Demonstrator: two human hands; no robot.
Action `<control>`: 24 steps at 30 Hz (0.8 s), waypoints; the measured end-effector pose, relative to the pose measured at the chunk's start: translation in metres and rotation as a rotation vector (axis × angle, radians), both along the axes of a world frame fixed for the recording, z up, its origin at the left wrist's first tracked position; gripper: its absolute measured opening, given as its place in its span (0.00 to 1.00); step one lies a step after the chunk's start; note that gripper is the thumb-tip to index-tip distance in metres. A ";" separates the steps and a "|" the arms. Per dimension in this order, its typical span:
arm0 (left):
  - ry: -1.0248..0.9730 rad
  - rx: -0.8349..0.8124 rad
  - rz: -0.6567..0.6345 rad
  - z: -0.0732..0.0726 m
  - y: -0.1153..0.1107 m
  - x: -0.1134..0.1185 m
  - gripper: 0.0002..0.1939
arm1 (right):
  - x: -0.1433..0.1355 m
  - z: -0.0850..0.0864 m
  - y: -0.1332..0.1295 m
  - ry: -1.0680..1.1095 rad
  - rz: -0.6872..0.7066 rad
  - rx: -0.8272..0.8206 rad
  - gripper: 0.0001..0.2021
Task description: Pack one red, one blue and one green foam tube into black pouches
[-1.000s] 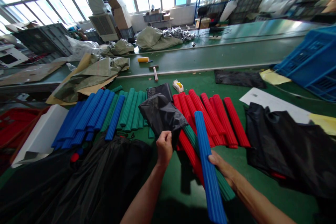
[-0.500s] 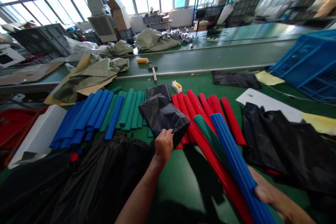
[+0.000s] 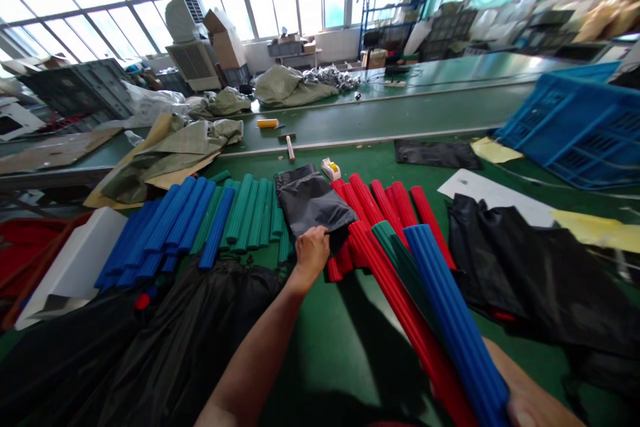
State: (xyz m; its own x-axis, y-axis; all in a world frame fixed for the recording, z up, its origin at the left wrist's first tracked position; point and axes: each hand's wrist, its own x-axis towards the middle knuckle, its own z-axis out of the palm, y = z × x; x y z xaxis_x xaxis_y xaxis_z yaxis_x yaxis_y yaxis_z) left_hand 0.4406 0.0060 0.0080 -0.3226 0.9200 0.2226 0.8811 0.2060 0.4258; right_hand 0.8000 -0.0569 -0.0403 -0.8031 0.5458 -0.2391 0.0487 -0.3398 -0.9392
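Observation:
My left hand is closed on the near edge of a black bag, which lies flattened over some green and red sticks. In my right hand, at the lower right, is a bundle of ribbed sticks: one blue, one green and one red. They slant up toward the bag's open end, the red tip close beside it. The fingers of my right hand are partly hidden behind the blue stick. Behind the bundle lie several red sticks; left of the bag are green sticks and blue sticks.
Black bags cover the near left, and more black bags lie at right. A blue crate stands far right. A tape dispenser and a hammer lie beyond the sticks. A red bin is at far left.
My right hand has drawn the bundle slightly down and toward me. The bag's upper part has unfolded away from me and lies flatter, with my left hand still on its edge.

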 end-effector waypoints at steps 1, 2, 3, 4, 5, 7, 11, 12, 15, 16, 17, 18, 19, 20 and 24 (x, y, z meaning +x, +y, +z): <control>-0.005 -0.010 -0.033 0.003 0.003 0.004 0.14 | -0.001 -0.002 -0.001 0.002 0.014 0.010 0.69; -0.014 -0.016 -0.064 0.006 0.007 0.007 0.13 | -0.003 -0.002 -0.002 -0.004 0.016 0.039 0.71; -0.024 -0.022 -0.097 0.009 0.010 0.010 0.13 | -0.006 -0.002 -0.002 -0.024 0.009 0.084 0.72; -0.033 -0.026 -0.128 0.011 0.012 0.011 0.13 | -0.009 0.000 -0.002 -0.054 -0.002 0.136 0.72; -0.041 -0.027 -0.156 0.013 0.013 0.012 0.13 | -0.013 0.002 -0.001 -0.085 -0.014 0.182 0.72; -0.046 -0.022 -0.204 0.015 0.012 0.008 0.13 | -0.018 0.007 -0.001 -0.112 -0.014 0.213 0.69; -0.017 0.019 -0.250 0.019 0.005 -0.005 0.13 | -0.022 0.010 -0.001 -0.078 0.002 0.206 0.65; -0.004 0.035 -0.251 0.021 0.004 -0.007 0.13 | -0.022 0.010 -0.001 -0.087 -0.021 0.229 0.64; 0.042 0.080 -0.289 0.030 0.001 -0.004 0.14 | -0.027 0.011 0.000 -0.162 -0.091 0.266 0.58; 0.070 0.096 -0.330 0.033 0.001 0.000 0.13 | -0.029 0.012 0.000 -0.178 -0.095 0.261 0.56; 0.103 0.111 -0.389 0.036 0.001 0.004 0.13 | -0.032 0.013 0.001 -0.179 -0.089 0.252 0.56; 0.138 0.124 -0.454 0.038 0.002 0.008 0.14 | -0.034 0.014 0.002 -0.170 -0.075 0.239 0.55; 0.170 0.136 -0.519 0.040 0.002 0.013 0.14 | -0.037 0.015 0.003 -0.156 -0.057 0.224 0.55; 0.190 0.148 -0.574 0.042 0.003 0.016 0.15 | -0.039 0.016 0.004 -0.141 -0.042 0.207 0.54; 0.160 0.199 -0.676 0.047 0.003 0.022 0.15 | -0.045 0.022 0.004 -0.084 -0.028 0.110 0.52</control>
State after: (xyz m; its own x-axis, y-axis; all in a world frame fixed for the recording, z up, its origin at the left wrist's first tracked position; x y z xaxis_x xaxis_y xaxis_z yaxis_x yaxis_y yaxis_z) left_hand 0.4625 0.0089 0.0553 0.3531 0.8440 0.4036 0.8433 -0.4740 0.2534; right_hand 0.7545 -0.0530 -0.0185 -0.7672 0.5940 -0.2420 0.1203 -0.2374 -0.9639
